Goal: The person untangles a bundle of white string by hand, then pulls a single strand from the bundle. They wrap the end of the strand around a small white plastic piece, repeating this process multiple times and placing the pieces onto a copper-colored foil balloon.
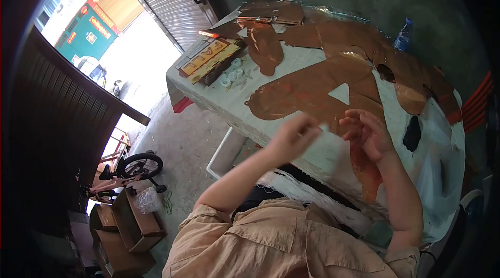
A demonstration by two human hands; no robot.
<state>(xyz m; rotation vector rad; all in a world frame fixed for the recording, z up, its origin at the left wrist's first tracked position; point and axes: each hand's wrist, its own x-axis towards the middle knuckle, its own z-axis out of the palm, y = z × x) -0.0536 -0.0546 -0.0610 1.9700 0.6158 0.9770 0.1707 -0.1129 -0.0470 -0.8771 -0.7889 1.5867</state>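
My left hand (pixel 296 136) is above the table's near edge, its fingers pinched together. Something small, whitish and blurred shows at the fingertips; I cannot make it out. To its right, my right hand (pixel 367 135) is raised with curved fingers apart, and nothing shows in it. The two hands do not touch. Beyond and beneath them a large brown flat piece (pixel 304 90) with a white triangular gap lies on the pale table cover (pixel 208 93). A narrow reddish-brown part (pixel 366 174) extends below my right hand, partly hidden by it.
More brown sheets (pixel 346 36) lie at the back, near a plastic bottle (pixel 403 35). A yellow-topped box (pixel 213 62) and small white containers (pixel 232 76) are on the left. There is a black item (pixel 412 134) on the right. Cardboard boxes (pixel 136 220) and a bicycle (pixel 141 166) stand on the floor.
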